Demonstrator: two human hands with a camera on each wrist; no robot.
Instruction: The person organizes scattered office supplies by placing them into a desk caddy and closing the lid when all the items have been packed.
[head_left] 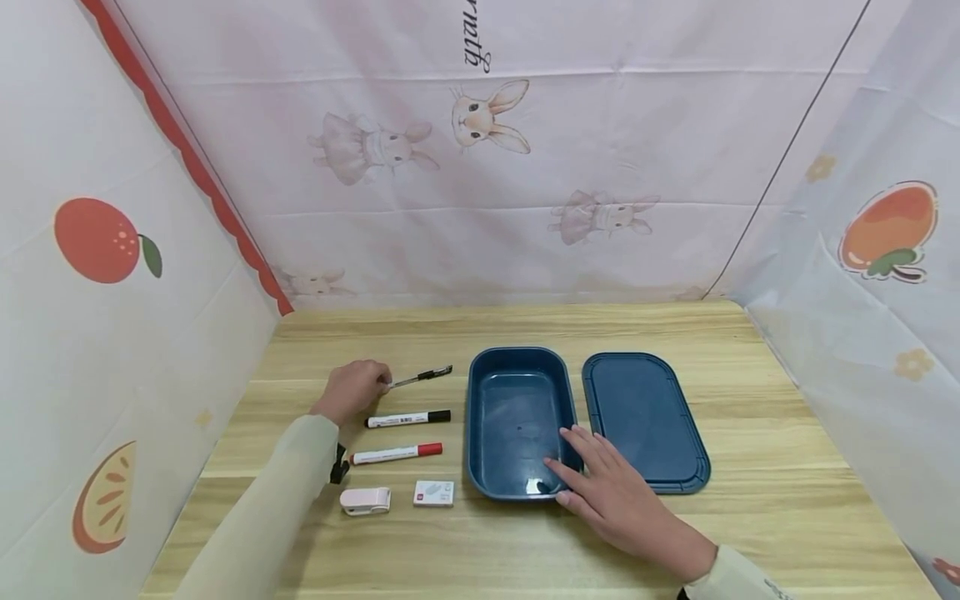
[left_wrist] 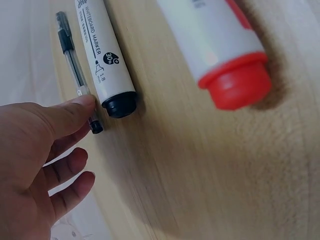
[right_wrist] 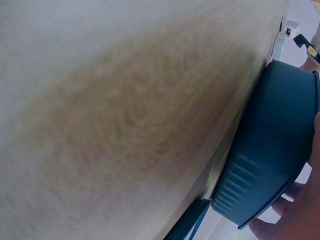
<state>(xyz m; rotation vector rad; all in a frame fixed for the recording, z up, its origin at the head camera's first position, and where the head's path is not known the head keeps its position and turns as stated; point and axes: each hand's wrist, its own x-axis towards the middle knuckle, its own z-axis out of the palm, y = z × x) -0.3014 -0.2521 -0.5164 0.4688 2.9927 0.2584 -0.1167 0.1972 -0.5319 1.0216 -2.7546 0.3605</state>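
My left hand point(head_left: 358, 388) pinches the rear end of a clear gel pen point(left_wrist: 75, 65) with a black cap between thumb and forefinger; the other fingers curl loosely below. Beside it lie a black whiteboard marker point(head_left: 405, 419) and a red marker point(head_left: 397, 454), side by side. My right hand point(head_left: 611, 500) rests over the near right rim of a deep blue box point(head_left: 517, 417), fingers spread and reaching over its edge. The box stands without its lid, and nothing lies inside. In the right wrist view, the box's ribbed outer wall point(right_wrist: 270, 145) shows beside the fingers.
A flat blue lid point(head_left: 645, 421) lies right of the box. Near the front left are a pale pink stapler point(head_left: 365, 501) and a small white printed box point(head_left: 433, 493). Printed fabric walls point(head_left: 480, 192) enclose the wooden table point(head_left: 757, 433) at the back and sides.
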